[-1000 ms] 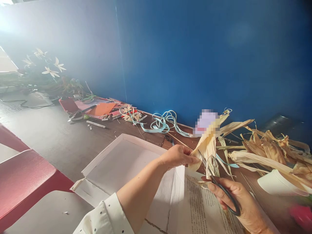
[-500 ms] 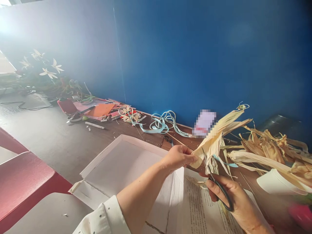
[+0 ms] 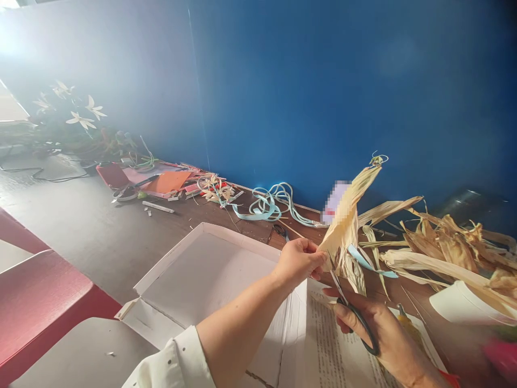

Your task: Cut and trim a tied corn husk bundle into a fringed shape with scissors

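Observation:
My left hand (image 3: 301,260) pinches the near end of a pale dried corn husk (image 3: 346,207), which stands up and leans to the right, with a curled stem at its top. In my right hand (image 3: 369,323) is a pair of black-handled scissors (image 3: 361,318), my fingers through the loops. Its blades point up at the husk's lower edge, just right of my left fingertips. Under my hands lie a white open cardboard box (image 3: 210,269) and a printed page (image 3: 335,345). A light blue ribbon piece (image 3: 369,263) hangs among loose husk strips behind the scissors.
More dried husks (image 3: 452,242) pile up at the right, beside a tipped white cup (image 3: 460,304). Blue ribbon (image 3: 264,207), a second pair of scissors (image 3: 279,231) and paper scraps (image 3: 173,183) line the blue wall (image 3: 302,97). Red chairs (image 3: 44,302) stand at the left.
The husk's top has swung left and is more upright. My right hand and the scissors have shifted slightly left, bringing the blades closer to my left fingertips. My left hand has barely moved.

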Motion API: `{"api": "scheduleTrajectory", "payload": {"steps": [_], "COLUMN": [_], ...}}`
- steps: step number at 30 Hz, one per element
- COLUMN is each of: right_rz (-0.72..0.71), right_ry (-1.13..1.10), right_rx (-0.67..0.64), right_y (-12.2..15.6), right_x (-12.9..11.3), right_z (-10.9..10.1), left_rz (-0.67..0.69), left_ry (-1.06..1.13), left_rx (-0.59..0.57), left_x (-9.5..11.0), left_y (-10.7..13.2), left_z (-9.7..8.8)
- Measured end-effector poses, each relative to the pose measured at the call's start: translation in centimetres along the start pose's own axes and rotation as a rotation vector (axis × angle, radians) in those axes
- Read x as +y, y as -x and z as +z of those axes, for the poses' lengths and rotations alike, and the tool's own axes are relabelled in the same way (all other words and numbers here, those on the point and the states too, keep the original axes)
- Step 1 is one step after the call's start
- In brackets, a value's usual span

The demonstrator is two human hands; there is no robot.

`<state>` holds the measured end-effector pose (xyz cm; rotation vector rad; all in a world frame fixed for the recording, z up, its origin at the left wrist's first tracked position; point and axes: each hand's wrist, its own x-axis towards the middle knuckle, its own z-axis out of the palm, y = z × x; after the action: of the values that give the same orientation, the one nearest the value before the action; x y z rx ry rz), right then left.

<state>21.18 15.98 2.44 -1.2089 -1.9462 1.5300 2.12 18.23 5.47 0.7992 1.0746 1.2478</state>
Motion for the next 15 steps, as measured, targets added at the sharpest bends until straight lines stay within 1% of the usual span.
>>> {"api": "scheduleTrajectory", "payload": {"steps": [6,12,15], "right_rz": [-0.004,0.023,0.020], "right_ry": [0.022,0.027,0.042], "right_rx": [0.023,0.068,0.055], "right_y": [-0.05,0.05,0.07], "right_x": [0.22,0.32,0.50], "right_z": [0.10,-0.10,-0.30], "left_rz": [0.014,0.025,0.018], "left_ry": [0.049,0.064,0.072], "left_rx": [0.009,0.012,0.015], "left_x": [-0.33,-0.50,-0.34], "left_y": [-0.14,-0.36,-0.24], "left_z": [0.14,0.15,0.24]}}
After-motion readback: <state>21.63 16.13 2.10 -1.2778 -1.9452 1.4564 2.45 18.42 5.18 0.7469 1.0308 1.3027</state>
